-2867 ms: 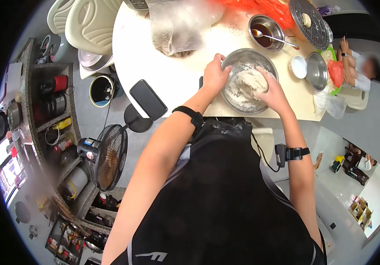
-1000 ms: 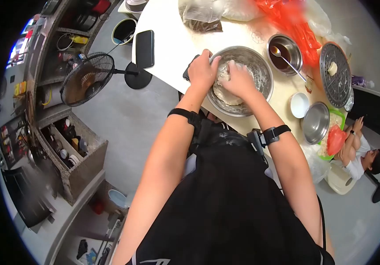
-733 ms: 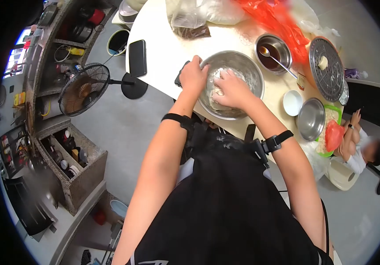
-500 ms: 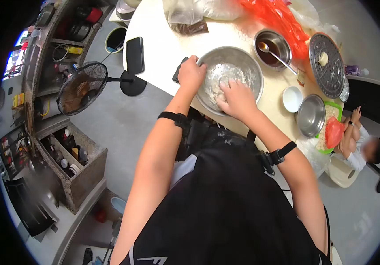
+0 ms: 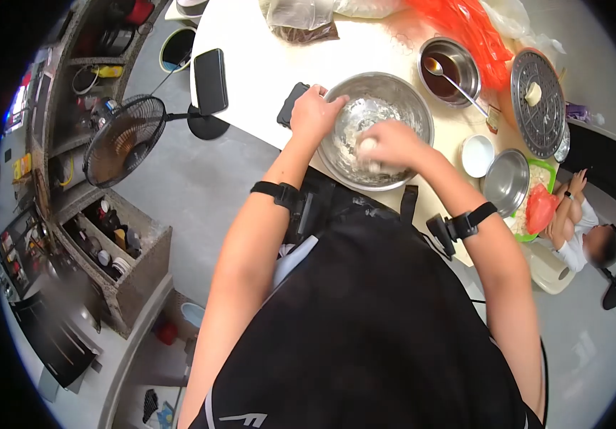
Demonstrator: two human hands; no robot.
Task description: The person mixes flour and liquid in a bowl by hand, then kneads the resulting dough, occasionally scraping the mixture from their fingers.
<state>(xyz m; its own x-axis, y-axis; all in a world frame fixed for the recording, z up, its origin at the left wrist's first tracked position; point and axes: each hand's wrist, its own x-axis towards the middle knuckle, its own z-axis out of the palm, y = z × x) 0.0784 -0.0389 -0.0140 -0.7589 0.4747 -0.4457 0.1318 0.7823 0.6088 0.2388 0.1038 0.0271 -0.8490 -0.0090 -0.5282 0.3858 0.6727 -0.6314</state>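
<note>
A large steel mixing bowl [image 5: 422, 114] stands near the table's edge, with white flour [image 5: 369, 109] and crumbly bits spread over its inside. My left hand [image 5: 315, 113] grips the bowl's left rim, thumb over the edge. Inside the bowl, my right hand [image 5: 392, 147] is curled and blurred by motion. A pale round lump of dough [image 5: 368, 145] shows at its fingers; the rest of what lies under the palm is hidden.
Right of the bowl are a steel pot [image 5: 471, 73] of brown liquid with a spoon [image 5: 455, 87], a white bowl [image 5: 477, 156], an empty steel bowl [image 5: 506, 181] and a perforated disc [image 5: 537, 118]. Two phones [image 5: 211, 80] lie leftward. A person [image 5: 580, 227] sits at right.
My right hand has gone from spread fingers in the flour to a curled grip, with a pale lump now showing. My left hand stays on the rim. The view has shifted slightly.
</note>
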